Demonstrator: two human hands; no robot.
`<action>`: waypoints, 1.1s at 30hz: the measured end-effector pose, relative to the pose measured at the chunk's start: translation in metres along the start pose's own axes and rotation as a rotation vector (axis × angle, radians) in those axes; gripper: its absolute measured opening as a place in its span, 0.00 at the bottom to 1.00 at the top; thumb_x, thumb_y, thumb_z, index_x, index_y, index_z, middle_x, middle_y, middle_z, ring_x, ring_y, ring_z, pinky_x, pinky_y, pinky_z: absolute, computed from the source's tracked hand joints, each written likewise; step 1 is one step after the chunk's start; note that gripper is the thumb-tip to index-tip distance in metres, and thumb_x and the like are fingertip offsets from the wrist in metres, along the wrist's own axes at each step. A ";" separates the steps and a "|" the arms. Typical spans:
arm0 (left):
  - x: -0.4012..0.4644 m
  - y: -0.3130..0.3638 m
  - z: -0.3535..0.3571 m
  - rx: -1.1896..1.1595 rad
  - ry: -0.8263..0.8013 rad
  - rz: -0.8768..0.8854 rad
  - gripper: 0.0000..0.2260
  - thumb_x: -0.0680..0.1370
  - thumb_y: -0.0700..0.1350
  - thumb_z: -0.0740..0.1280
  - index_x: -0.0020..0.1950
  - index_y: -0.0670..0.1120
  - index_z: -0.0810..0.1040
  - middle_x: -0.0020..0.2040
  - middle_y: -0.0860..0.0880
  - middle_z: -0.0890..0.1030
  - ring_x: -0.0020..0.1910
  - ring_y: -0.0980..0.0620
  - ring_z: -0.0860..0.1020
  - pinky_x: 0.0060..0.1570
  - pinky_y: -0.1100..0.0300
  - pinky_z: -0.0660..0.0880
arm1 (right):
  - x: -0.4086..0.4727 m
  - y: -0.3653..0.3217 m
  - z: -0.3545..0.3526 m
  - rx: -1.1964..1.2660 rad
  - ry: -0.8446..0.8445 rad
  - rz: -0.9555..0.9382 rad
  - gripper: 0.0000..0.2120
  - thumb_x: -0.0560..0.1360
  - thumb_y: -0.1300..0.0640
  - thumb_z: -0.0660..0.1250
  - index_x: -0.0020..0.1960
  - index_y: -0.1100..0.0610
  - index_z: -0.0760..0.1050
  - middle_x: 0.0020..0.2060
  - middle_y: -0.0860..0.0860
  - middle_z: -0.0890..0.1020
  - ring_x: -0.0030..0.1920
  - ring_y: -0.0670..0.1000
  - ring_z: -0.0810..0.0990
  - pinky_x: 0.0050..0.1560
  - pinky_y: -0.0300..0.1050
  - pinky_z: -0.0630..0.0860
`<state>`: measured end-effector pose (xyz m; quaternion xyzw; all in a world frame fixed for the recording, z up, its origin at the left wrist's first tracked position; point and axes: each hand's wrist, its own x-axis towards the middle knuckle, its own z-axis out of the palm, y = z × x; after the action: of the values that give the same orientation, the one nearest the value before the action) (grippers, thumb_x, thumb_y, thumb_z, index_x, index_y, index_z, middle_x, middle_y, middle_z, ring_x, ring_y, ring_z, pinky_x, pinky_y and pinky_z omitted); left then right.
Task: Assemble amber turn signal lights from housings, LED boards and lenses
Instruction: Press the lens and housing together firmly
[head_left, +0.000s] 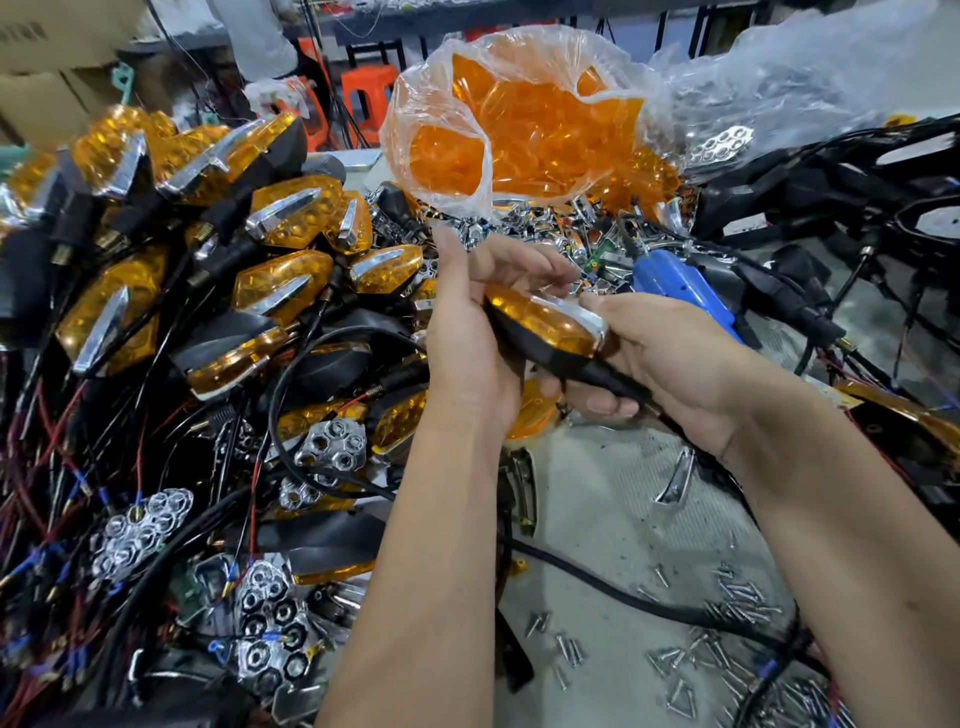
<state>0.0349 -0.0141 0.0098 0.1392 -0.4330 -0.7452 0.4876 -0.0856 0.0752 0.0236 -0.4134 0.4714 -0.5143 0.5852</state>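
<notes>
Head view shows one turn signal light (545, 332) held between both hands above the bench. Its amber lens (540, 319) faces up, a chrome trim strip (584, 317) runs along the far edge, and the black housing (530, 353) lies underneath, its black stem (613, 382) pointing toward the right palm. The left hand (472, 332) cups the housing from the left, fingers curled round its far end. The right hand (670, 369) grips the stem end, thumb pressed on the chrome trim and fingers curled beneath the housing.

Directly beyond the hands stands an open clear plastic bag (467, 130) filled with loose amber lenses (519, 140). Between that bag and the hands lies a heap of chrome parts (550, 223). Just beyond the right hand lies a blue power screwdriver (680, 291). Left of the left hand rises a pile of finished turn signals (208, 223) with black cables and red wires (67, 457). Chrome honeycomb reflectors (332, 447) lie among those wires, below the left forearm's left side. Loose screws (727, 634) are scattered on the grey bench top (613, 519) between and below the forearms. Black housings with leads (831, 171) are heaped beyond and right of the right hand.
</notes>
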 end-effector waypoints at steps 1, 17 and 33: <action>-0.001 0.001 0.002 -0.012 0.000 0.007 0.33 0.87 0.60 0.47 0.35 0.43 0.77 0.38 0.44 0.81 0.44 0.43 0.80 0.50 0.52 0.78 | 0.000 -0.001 0.002 0.001 0.008 0.024 0.15 0.86 0.56 0.54 0.53 0.64 0.74 0.38 0.64 0.79 0.24 0.50 0.69 0.20 0.36 0.64; 0.005 0.003 -0.002 -0.241 0.522 -0.084 0.29 0.85 0.64 0.55 0.31 0.46 0.66 0.32 0.48 0.70 0.30 0.50 0.69 0.38 0.55 0.67 | 0.008 0.012 0.001 -0.635 0.130 -0.409 0.13 0.74 0.52 0.78 0.57 0.49 0.80 0.51 0.44 0.82 0.38 0.49 0.83 0.37 0.48 0.83; 0.005 0.009 0.002 -0.339 0.541 -0.135 0.30 0.83 0.65 0.58 0.28 0.47 0.66 0.27 0.50 0.70 0.25 0.52 0.70 0.35 0.59 0.70 | 0.015 0.016 0.016 -1.005 0.341 -0.613 0.15 0.72 0.54 0.79 0.55 0.58 0.81 0.42 0.44 0.80 0.37 0.46 0.77 0.38 0.32 0.71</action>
<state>0.0369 -0.0184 0.0192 0.2774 -0.1472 -0.7734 0.5507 -0.0665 0.0625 0.0099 -0.6674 0.6028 -0.4329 0.0606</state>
